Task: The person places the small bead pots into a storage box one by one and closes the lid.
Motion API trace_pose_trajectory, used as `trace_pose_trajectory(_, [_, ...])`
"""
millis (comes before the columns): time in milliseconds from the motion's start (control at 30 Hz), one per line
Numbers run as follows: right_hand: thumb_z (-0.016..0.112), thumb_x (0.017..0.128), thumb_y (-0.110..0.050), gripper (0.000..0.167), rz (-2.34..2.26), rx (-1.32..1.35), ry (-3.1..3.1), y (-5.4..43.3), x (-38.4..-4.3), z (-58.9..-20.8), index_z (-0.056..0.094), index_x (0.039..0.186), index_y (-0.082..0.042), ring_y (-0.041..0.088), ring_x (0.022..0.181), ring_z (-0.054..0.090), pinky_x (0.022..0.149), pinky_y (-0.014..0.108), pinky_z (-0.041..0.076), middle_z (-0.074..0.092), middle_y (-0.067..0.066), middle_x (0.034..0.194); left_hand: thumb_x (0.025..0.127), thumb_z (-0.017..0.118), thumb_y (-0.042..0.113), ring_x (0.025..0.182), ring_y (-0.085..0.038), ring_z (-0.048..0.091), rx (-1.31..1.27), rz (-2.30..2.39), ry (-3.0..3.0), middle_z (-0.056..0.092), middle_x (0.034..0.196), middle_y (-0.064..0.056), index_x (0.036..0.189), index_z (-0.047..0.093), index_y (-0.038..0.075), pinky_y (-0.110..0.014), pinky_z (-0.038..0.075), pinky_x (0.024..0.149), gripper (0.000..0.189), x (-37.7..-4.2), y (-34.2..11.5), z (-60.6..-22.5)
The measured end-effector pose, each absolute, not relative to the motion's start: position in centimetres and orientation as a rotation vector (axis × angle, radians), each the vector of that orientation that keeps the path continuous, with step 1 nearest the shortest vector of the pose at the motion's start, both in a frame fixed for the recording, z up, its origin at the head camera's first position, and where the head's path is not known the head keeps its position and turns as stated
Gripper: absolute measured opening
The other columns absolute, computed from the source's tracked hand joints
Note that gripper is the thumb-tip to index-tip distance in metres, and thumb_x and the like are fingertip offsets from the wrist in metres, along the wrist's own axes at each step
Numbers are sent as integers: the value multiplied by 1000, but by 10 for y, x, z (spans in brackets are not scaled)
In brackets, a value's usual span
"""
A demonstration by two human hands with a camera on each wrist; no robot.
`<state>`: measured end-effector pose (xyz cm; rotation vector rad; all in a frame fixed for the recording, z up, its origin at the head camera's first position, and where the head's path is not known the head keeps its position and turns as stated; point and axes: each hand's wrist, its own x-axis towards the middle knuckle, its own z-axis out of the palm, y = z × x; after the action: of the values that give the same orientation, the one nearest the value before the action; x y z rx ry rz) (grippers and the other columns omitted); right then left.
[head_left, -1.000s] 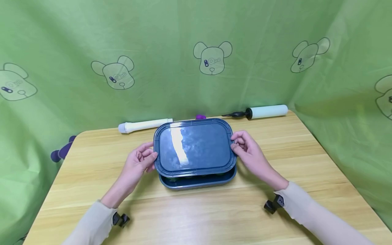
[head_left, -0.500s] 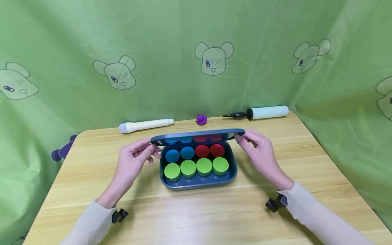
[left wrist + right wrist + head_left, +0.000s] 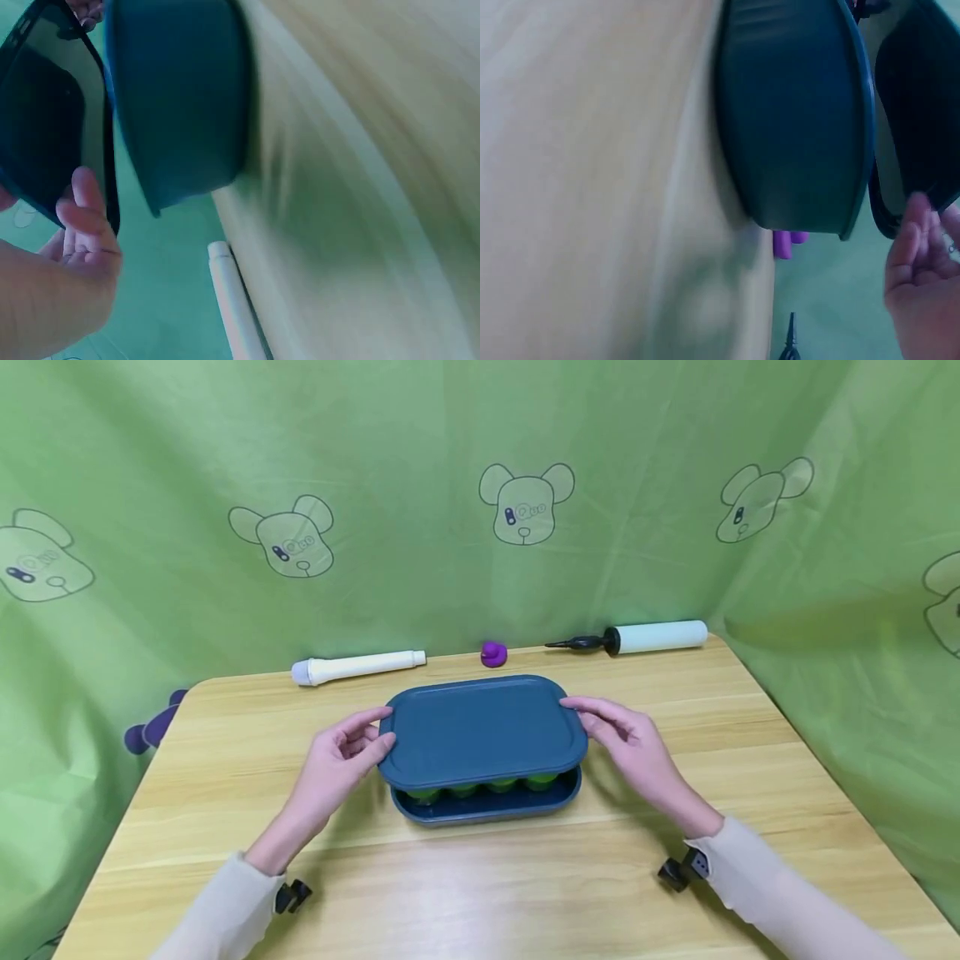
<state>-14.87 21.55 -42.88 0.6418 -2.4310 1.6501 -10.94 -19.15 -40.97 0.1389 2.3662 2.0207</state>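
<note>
A dark blue lid (image 3: 483, 731) is held by its two short ends above a matching dark blue box (image 3: 486, 812) on the table. My left hand (image 3: 341, 768) pinches the lid's left end between thumb and fingers. On the opposite side my right hand (image 3: 633, 756) pinches the right end. Through the gap at the front, green round pieces (image 3: 542, 782) show inside the box; the lid hides the rest of the contents. Both wrist views show the lid (image 3: 45, 120) apart from the box wall (image 3: 795, 120).
Along the back edge of the wooden table (image 3: 480, 893) lie a white microphone-shaped stick (image 3: 360, 667), a small purple duck-like figure (image 3: 493, 653) and a pale blue hand pump (image 3: 637, 637). A green curtain (image 3: 420, 560) hangs right behind them.
Half a second ago the lid was tilted up toward the back, exposing blue, red and green round pieces. It has swung down to cover most of the box again, with both hands still on it.
</note>
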Motion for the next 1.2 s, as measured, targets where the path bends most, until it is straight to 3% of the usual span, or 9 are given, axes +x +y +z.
trace_pose_trajectory(167, [74, 106, -14, 32, 1571, 628, -2575, 210, -148, -438, 71, 138, -13, 21, 86, 61, 75, 25, 52, 64, 7, 100, 102, 77, 9, 83, -18, 56, 252, 1846, 2471, 60, 95, -9, 152, 60, -1, -22, 47, 69, 54, -114, -191, -426])
trace_pose_trajectory(467, [66, 97, -6, 42, 1217, 653, -2749, 204, -142, -435, 64, 139, -15, 19, 75, 50, 67, 33, 43, 51, 3, 86, 102, 76, 8, 79, -19, 55, 383, 1612, 2631, 57, 89, -4, 155, 59, 5, -25, 45, 66, 55, -114, -187, -443])
trace_pose_trajectory(833, [67, 98, -13, 45, 944, 738, -2816, 211, -130, -439, 62, 142, -17, 19, 89, 57, 74, 35, 49, 58, -6, 102, 106, 75, 15, 79, -19, 57, 483, 1463, 2659, 59, 91, 0, 163, 51, 8, -25, 47, 63, 63, -106, -188, -444])
trace_pose_trajectory(967, [69, 103, -22, 50, 915, 771, -2848, 213, -130, -437, 57, 151, -14, 23, 98, 60, 82, 42, 53, 61, -1, 113, 108, 74, 27, 84, -21, 57, 487, 1368, 2684, 60, 104, -2, 168, 44, 13, -28, 49, 65, 69, -104, -191, -443])
trace_pose_trajectory(1033, [69, 107, -33, 59, 889, 783, -2895, 217, -132, -434, 51, 159, -13, 26, 109, 62, 90, 49, 56, 61, 3, 124, 107, 75, 38, 93, -24, 60, 499, 1286, 2729, 61, 118, -5, 170, 40, 15, -35, 53, 71, 75, -105, -192, -443])
trace_pose_trajectory(1100, [67, 108, -46, 71, 858, 818, -2948, 222, -135, -431, 42, 167, -13, 30, 125, 60, 100, 56, 55, 58, 7, 140, 104, 75, 50, 113, -30, 61, 512, 1185, 2783, 58, 137, -9, 172, 36, 18, -46, 59, 85, 85, -105, -194, -442])
trace_pose_trajectory(1200, [66, 105, -62, 90, 808, 889, -3019, 229, -142, -427, 31, 174, -17, 37, 145, 49, 111, 65, 48, 46, 12, 162, 98, 74, 65, 141, -38, 50, 558, 1015, 2843, 48, 159, -14, 175, 29, 21, -65, 53, 103, 100, -106, -197, -441])
